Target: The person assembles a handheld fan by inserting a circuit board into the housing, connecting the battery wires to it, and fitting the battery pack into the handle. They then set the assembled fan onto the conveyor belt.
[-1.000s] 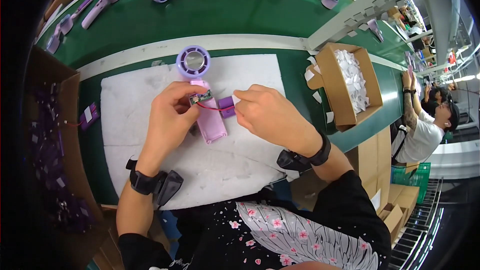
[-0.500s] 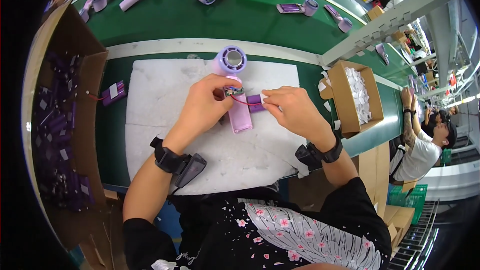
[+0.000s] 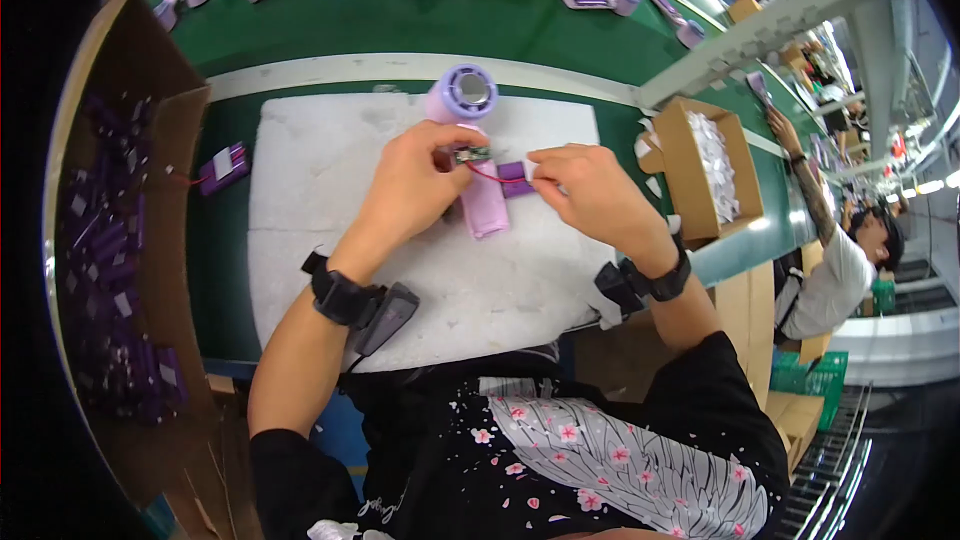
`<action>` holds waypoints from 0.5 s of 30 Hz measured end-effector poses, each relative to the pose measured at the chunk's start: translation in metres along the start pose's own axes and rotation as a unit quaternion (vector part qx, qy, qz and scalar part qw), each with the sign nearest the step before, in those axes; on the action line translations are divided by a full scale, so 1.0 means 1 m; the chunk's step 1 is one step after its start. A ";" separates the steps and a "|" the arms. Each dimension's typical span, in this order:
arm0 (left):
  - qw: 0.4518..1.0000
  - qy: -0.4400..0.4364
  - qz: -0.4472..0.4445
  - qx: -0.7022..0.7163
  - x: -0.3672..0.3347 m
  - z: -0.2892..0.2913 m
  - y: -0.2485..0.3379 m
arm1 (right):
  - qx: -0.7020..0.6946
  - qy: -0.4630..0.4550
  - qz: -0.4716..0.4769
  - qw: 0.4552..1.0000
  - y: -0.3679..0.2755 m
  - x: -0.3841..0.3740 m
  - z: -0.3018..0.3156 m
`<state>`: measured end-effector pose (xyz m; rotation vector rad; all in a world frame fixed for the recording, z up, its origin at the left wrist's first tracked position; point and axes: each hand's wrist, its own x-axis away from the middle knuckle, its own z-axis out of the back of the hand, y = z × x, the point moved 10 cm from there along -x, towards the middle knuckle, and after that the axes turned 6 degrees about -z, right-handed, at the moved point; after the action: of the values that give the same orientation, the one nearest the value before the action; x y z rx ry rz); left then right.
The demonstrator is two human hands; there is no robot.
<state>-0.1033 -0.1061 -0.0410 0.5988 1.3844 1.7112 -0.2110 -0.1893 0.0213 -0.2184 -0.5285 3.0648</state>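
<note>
Both hands at work over a pink fan on the white mat
The left hand (image 3: 415, 180) pinches the green board (image 3: 472, 154) between thumb and fingers, over the handle (image 3: 485, 210), just below the fan head (image 3: 468, 92); a red wire (image 3: 484, 174) runs from it to the battery (image 3: 516, 180), which lies just right of the handle; the right hand (image 3: 590, 185) has its fingertips closed on a white piece (image 3: 531, 170) at the battery's right end (slip or label, I cannot tell); a carton (image 3: 688, 180) of white slips (image 3: 712, 165) stands right of the mat (image 3: 440, 315)
</note>
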 end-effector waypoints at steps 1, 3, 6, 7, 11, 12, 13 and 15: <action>1.000 0.011 0.010 -0.003 0.001 0.004 -0.001 | 0.005 0.001 -0.010 1.000 0.002 0.000 -0.001; 1.000 0.014 0.017 -0.005 -0.001 0.004 -0.003 | 0.021 -0.012 -0.039 0.999 0.005 -0.002 -0.010; 1.000 0.026 0.005 0.008 -0.003 0.006 -0.002 | 0.021 -0.004 -0.058 0.998 0.011 0.000 -0.013; 1.000 0.020 0.004 0.007 -0.004 0.006 -0.002 | 0.013 0.007 -0.058 0.998 0.011 0.001 -0.013; 0.999 0.020 0.018 0.021 -0.003 0.007 -0.006 | -0.083 0.026 -0.080 0.993 0.035 0.006 -0.009; 0.999 0.018 0.020 0.019 -0.004 0.007 -0.003 | -0.125 0.029 -0.090 0.988 0.043 0.009 -0.003; 0.999 0.018 0.029 0.017 -0.003 0.008 -0.005 | -0.129 0.023 -0.091 0.987 0.051 0.012 -0.002; 0.999 0.021 0.041 0.016 -0.001 0.009 -0.009 | -0.146 0.099 -0.176 0.968 0.088 0.031 0.027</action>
<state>-0.0927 -0.1013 -0.0469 0.6500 1.4362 1.7781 -0.2451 -0.2801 0.0128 -0.3846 -0.8966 2.5778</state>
